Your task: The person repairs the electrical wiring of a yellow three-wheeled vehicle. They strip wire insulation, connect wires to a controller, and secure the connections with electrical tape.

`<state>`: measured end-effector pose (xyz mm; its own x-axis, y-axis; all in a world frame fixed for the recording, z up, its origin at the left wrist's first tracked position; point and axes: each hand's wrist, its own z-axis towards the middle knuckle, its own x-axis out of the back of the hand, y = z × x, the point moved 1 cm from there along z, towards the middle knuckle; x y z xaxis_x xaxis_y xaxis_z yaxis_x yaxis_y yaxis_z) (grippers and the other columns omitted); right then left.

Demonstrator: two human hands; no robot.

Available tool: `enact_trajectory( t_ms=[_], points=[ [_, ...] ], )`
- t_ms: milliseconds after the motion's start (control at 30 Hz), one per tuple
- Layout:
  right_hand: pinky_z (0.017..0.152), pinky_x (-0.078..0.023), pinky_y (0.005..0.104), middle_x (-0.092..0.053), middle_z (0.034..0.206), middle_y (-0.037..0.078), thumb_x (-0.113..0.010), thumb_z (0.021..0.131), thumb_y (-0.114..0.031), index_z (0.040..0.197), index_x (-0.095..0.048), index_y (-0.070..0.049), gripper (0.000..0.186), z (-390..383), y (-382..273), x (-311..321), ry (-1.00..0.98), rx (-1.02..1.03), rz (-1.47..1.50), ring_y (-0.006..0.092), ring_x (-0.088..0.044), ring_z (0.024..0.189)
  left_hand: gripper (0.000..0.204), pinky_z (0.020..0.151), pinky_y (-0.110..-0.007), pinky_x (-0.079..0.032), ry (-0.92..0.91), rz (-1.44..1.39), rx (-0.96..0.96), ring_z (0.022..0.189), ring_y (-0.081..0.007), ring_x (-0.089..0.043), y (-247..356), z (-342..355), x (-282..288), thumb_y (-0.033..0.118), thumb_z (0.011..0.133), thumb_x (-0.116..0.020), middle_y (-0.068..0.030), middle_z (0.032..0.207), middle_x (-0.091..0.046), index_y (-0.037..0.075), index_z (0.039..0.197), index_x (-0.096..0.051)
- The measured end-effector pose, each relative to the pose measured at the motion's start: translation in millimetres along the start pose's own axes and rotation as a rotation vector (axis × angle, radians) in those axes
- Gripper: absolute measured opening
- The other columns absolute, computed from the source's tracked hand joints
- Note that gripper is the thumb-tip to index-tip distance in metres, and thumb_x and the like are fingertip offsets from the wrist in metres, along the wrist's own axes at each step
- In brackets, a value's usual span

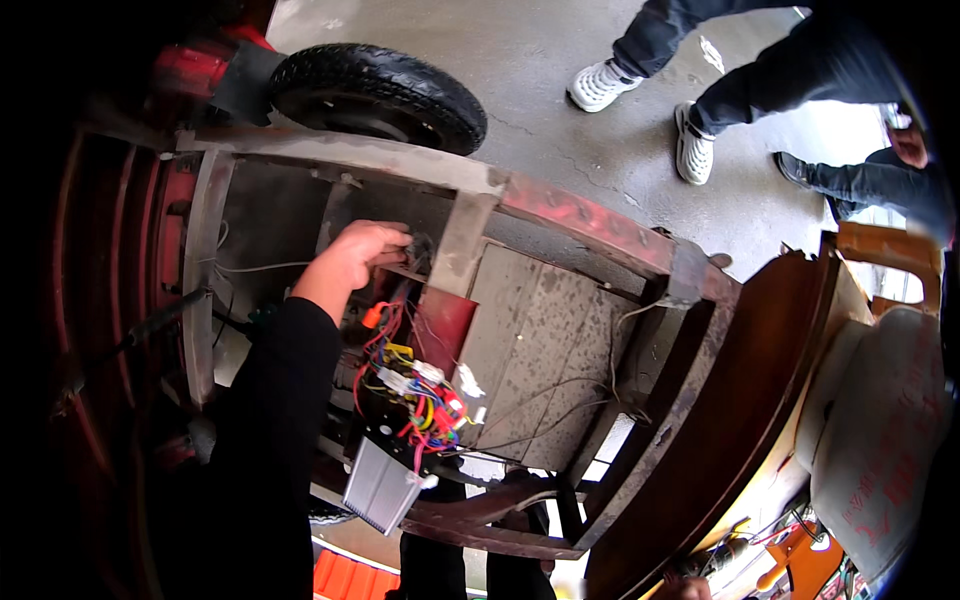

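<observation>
My left hand [362, 258] reaches from a black sleeve into an opening of a rusty metal vehicle frame [470, 225]. Its fingers are bent together around something dark and small beside the crossbar, too hidden to name. Below the wrist lies a tangle of coloured wires [430, 405] with white and red connectors and an orange plug-like piece [374, 316]. A finned silver metal box [382, 485] hangs beside these wires. At the lower edge, only a small part of what looks like my right hand [685, 588] shows, near some tools; its fingers are not readable.
A black tyre [380, 95] stands beyond the frame. A spotted grey panel [540, 350] fills the frame's right part. People in dark trousers and white shoes [695, 145] stand at the far right. A curved brown panel [725, 425], a grey sack [880, 440] and an orange crate [350, 578] are nearby.
</observation>
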<state>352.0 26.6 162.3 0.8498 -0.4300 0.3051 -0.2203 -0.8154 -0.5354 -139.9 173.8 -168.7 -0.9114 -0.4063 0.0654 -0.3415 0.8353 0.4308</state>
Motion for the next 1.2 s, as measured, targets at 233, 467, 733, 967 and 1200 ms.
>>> enact_trajectory(
  t_ms=[233,467,733,967,1200],
  points=[
    [0.055,-0.044,0.0254,-0.056,0.073,0.001,-0.056,0.095,-0.015,0.097,-0.059,-0.004,0.011,60,29,-214,-0.681,0.589,-0.555,0.0121,-0.053,0.061,0.042,0.085,-0.033,-0.050,-0.095,0.366,-0.435,0.092,-0.0178,-0.062,-14,15,21,0.001,0.082,-0.063,-0.0125,0.110,-0.067,0.003,0.124,-0.059],
    [0.067,-0.052,0.0384,-0.062,0.087,0.015,-0.061,0.084,0.002,0.100,-0.061,-0.001,0.017,85,7,-396,-0.747,1.445,-0.915,0.0312,-0.064,0.075,0.046,0.092,-0.041,-0.047,-0.297,0.944,-0.998,0.108,-0.0370,-0.058,-12,52,2,0.000,0.071,-0.063,-0.0146,0.110,-0.067,0.009,0.116,-0.065],
    [0.077,-0.051,0.0436,-0.062,0.096,0.020,-0.058,0.083,0.004,0.105,-0.062,0.000,0.023,92,16,-463,-1.018,1.430,-1.171,0.0401,-0.062,0.089,0.028,0.069,-0.029,-0.049,-0.130,0.573,-0.637,0.079,-0.0106,-0.062,-35,31,42,0.002,0.074,-0.071,-0.0106,0.082,-0.069,-0.001,0.101,-0.067],
    [0.081,-0.051,0.0449,-0.066,0.090,0.025,-0.057,0.081,-0.002,0.098,-0.064,0.004,0.020,105,49,-494,-1.140,1.241,-1.324,0.0411,-0.064,0.090,0.022,0.073,-0.026,-0.050,0.028,0.266,-0.615,0.080,-0.0083,-0.062,-70,-13,49,0.003,0.077,-0.073,-0.0038,0.085,-0.071,-0.002,0.098,-0.069],
    [0.083,-0.052,0.0396,-0.069,0.094,0.023,-0.050,0.075,0.002,0.101,-0.072,-0.003,0.034,110,55,-522,-1.269,0.972,-1.600,0.0366,-0.067,0.091,0.028,0.082,-0.026,-0.048,-0.133,0.133,-0.546,0.091,-0.0111,-0.061,-87,-38,65,0.001,0.084,-0.067,-0.0076,0.098,-0.069,-0.003,0.112,-0.062]
  ],
)
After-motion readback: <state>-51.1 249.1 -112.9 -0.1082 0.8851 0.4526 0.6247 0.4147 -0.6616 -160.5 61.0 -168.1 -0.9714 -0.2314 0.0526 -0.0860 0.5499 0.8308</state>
